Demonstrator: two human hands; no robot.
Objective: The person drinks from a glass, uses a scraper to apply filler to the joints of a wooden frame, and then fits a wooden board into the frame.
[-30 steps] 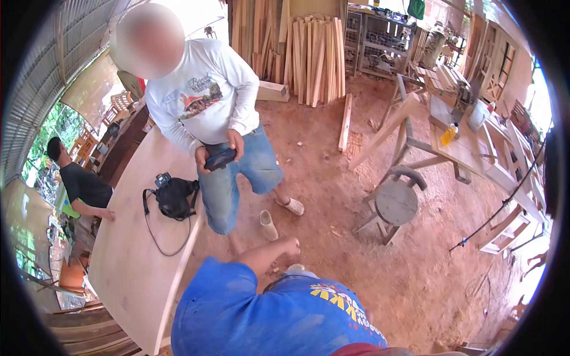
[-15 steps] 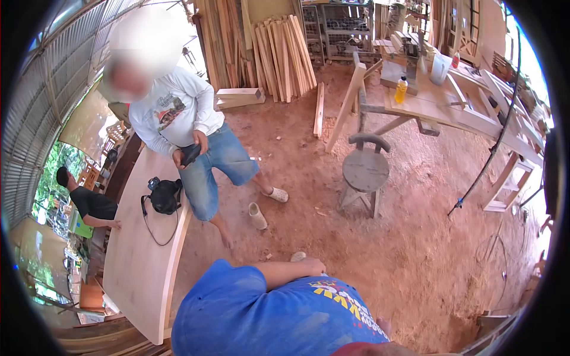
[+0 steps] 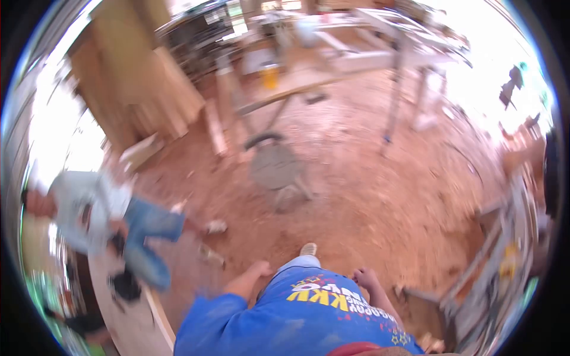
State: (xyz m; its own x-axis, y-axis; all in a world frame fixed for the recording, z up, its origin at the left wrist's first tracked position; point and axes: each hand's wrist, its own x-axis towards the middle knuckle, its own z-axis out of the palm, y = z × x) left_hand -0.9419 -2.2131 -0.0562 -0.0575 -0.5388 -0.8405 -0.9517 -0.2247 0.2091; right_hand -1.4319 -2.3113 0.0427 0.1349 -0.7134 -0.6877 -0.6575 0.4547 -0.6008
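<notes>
My left hand (image 3: 261,269) hangs at the left side of my blue shirt (image 3: 323,311), over the reddish dirt floor. Its fingers are smeared by motion, and nothing shows in it. On the other side, my right hand (image 3: 364,277) hangs low beside the shirt, its fingers too blurred to read. Neither hand touches furniture. Ahead of me stands a round wooden stool (image 3: 275,167) with a curved backrest, well beyond both hands. One of my shoes (image 3: 308,249) shows below the shirt's edge.
A person (image 3: 89,210) sits at the left on a pale wooden slab (image 3: 113,314), with a black device (image 3: 125,286) alongside. Ahead is a workbench (image 3: 309,80) with a yellow bottle (image 3: 269,77). Boards (image 3: 136,83) lean at the back left. A wooden frame (image 3: 481,261) stands at right.
My view has swung right, so the seated person, slab and stool appear farther left. My left arm has moved away from the front of my shirt, and both hands now hang at my sides.
</notes>
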